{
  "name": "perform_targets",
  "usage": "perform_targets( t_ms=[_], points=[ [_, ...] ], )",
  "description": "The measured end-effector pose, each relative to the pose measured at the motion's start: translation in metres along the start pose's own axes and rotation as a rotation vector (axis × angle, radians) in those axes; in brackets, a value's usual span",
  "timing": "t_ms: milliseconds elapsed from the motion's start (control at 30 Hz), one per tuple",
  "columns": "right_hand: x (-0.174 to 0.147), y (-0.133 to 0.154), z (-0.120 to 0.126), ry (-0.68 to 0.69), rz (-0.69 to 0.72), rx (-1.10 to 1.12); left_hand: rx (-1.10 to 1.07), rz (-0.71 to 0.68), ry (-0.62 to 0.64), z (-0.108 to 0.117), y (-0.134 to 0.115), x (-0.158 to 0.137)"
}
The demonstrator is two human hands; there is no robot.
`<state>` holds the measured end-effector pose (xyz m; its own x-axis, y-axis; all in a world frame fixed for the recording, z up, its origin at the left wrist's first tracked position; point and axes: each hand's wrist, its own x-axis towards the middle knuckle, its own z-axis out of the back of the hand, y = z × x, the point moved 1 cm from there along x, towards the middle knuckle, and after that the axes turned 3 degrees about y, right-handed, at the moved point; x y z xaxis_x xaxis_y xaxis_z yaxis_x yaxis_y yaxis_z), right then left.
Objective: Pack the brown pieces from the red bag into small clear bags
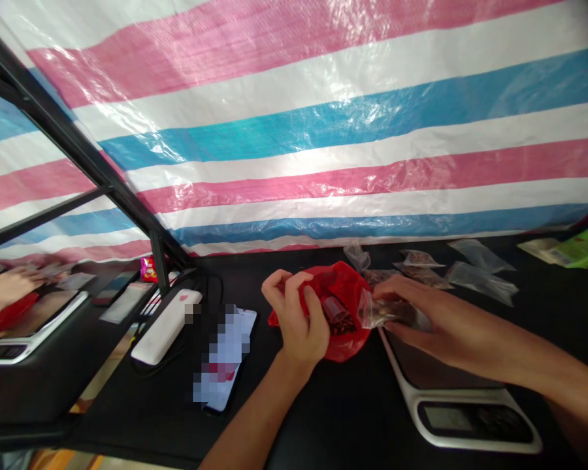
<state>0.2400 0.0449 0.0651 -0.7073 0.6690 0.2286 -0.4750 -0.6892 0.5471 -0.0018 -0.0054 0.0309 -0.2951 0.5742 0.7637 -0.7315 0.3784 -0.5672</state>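
My left hand (298, 320) is closed on the rim of a red plastic bag (347, 349), holding its mouth open. Inside lie small dark brown pieces (342, 323), too small to name, and a little clear plastic cup (334, 308). My right hand (416, 313) grips a clear plastic bag (394, 313) with brown contents. This bag lies tilted sideways, its mouth at the red bag's right rim. Below my right hand is a kitchen scale (411, 398) with a dark platform and a white frame; its display reading is too faint to make out.
Behind the hands lie small clear bags (424, 267), some with brown contents, and a green packet (585, 249). To the left are a phone (230, 359), a white power strip (166, 326) and a black metal frame (98, 170). Another person's hand (10, 287) is beside a second scale (34, 336).
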Motion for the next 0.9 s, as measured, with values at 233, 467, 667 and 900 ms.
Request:
perform_targets(
  t_ms=[233, 467, 667, 900],
  points=[
    [0.012, 0.007, -0.035, 0.045, 0.086, -0.199, -0.066, 0.039, 0.009, -0.003, 0.004, -0.001],
    [0.013, 0.004, -0.042, 0.027, 0.062, -0.273, -0.093, 0.053, 0.020, -0.004, 0.004, -0.002],
    [0.014, -0.001, -0.032, 0.034, -0.026, -0.150, -0.088, 0.040, 0.029, -0.004, 0.004, -0.002],
    [0.004, -0.015, -0.001, 0.117, -0.128, 0.125, -0.070, 0.047, 0.041, -0.004, 0.005, -0.002]
  ],
)
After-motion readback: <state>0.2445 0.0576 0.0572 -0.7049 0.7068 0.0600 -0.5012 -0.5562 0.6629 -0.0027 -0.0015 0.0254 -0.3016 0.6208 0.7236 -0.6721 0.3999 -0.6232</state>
